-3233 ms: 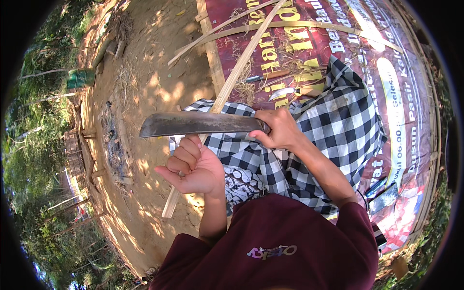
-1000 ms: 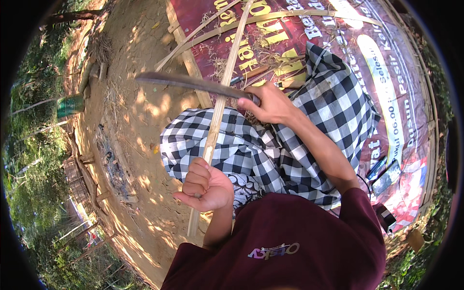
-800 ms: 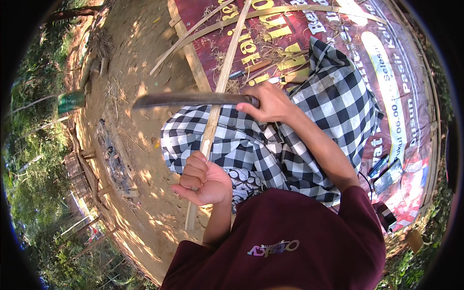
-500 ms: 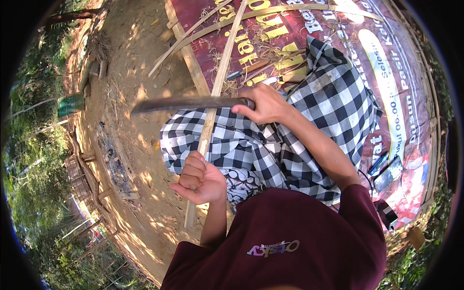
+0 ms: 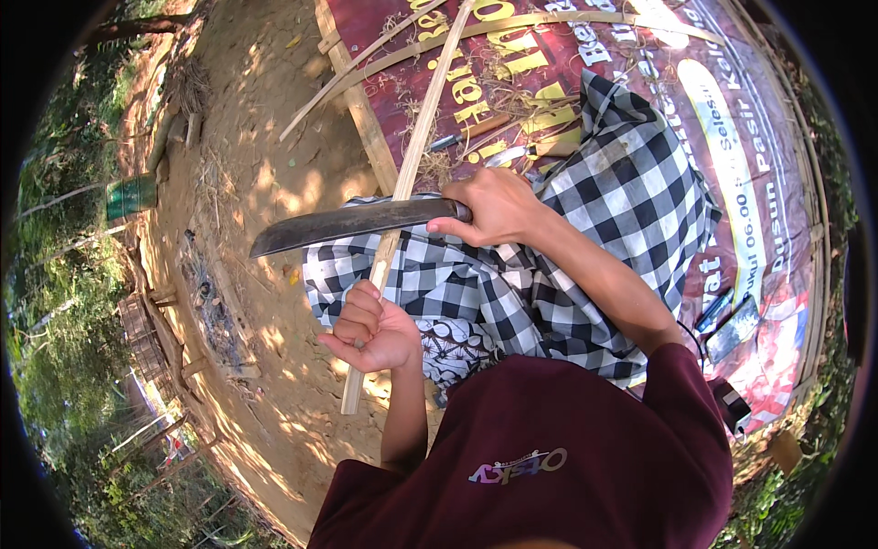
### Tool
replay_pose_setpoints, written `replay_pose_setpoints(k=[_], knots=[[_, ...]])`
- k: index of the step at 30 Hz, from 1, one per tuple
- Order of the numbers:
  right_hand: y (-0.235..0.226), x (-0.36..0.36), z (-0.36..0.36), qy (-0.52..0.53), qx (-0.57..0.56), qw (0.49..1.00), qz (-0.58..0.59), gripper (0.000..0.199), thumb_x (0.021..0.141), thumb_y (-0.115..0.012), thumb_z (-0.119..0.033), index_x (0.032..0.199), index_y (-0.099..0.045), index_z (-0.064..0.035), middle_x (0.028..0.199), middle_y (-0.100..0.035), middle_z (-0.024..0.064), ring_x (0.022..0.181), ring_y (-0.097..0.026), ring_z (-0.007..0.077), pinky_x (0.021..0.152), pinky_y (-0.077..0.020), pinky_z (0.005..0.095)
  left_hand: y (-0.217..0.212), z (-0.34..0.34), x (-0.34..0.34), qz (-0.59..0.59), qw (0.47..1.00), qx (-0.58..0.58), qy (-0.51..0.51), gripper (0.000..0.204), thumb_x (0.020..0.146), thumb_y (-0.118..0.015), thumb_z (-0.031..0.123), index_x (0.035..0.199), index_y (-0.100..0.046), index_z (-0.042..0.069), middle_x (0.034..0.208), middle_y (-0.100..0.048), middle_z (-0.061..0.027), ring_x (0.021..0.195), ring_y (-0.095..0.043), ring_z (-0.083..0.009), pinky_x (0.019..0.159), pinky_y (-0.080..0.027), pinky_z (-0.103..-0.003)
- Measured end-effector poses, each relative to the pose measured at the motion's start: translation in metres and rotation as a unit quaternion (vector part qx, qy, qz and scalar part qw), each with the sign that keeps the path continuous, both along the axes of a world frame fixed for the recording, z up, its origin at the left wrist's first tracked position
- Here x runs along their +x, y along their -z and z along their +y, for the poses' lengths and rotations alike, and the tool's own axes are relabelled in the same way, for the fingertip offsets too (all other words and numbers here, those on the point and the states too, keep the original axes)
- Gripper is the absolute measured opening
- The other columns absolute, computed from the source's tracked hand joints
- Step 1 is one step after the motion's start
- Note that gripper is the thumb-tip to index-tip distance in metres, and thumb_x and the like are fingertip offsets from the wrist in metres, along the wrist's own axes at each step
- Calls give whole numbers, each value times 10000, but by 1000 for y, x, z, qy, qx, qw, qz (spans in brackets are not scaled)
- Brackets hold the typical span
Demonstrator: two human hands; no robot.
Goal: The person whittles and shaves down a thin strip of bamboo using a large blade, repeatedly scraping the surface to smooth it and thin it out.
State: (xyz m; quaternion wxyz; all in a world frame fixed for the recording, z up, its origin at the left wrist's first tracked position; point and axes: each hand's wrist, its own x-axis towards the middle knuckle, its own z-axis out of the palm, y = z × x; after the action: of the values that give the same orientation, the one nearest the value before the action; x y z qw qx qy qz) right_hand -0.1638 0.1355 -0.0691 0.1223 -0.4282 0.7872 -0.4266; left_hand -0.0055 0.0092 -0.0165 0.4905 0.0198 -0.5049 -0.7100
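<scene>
My right hand (image 5: 498,206) is closed round the dark handle of a machete (image 5: 352,225), whose broad dark blade points left. That blade lies across a long pale strip of split bamboo or wood (image 5: 419,137), over my lap. Lower down, my left hand (image 5: 370,331) wraps its fingers round the same strip, thumb out to the left. The strip's near end sticks out below this hand, and its far end runs up past the mat's top edge. Under both hands is a black-and-white checked cloth (image 5: 594,210) covering my legs.
A wooden-handled tool (image 5: 485,124) and a knife (image 5: 508,156) lie among shavings on the printed red banner (image 5: 430,82). A curved strip (image 5: 549,16) crosses its far part. A wooden beam (image 5: 370,146) edges it. At right lies a phone (image 5: 734,329). Bare earth (image 5: 247,137) spreads left.
The machete has moved slightly down and toward me along the strip, its blade face now turned more into view. My left hand and the strip's near end have shifted slightly up and left.
</scene>
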Motion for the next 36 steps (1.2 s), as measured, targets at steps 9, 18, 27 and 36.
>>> replay_pose_setpoints(k=[9,18,27,36], knots=[[15,-7,14,82,-30,990,-108,574,853,-552,-577,840,-708,-25,529,-580,175,551,-612,377,562,-505,444,-12,20,-5,-5,1000,-21,-9,536,1038,-185,361,542,-237,165,498,-186,24,518,-214,-131,645,-294,-302],[18,-9,13,79,-42,983,-158,590,855,-554,-575,804,-695,-4,534,-572,180,570,-615,374,580,-500,449,-13,17,-5,-13,999,-33,-19,527,1035,-208,350,539,-194,171,497,-183,24,525,-208,-128,624,-287,-305],[20,-11,6,92,-28,985,-142,604,862,-529,-587,765,-687,-12,509,-546,183,550,-600,383,562,-497,451,-29,18,-12,-8,998,48,-36,528,1030,-255,327,529,-197,172,507,-155,27,532,-198,-122,649,-284,-299],[17,-25,8,78,8,983,-169,609,873,-516,-579,812,-689,2,520,-547,181,536,-596,352,560,-488,444,-17,15,-3,-8,998,45,-40,532,1030,-248,322,522,-197,173,515,-149,28,531,-199,-127,666,-298,-312]])
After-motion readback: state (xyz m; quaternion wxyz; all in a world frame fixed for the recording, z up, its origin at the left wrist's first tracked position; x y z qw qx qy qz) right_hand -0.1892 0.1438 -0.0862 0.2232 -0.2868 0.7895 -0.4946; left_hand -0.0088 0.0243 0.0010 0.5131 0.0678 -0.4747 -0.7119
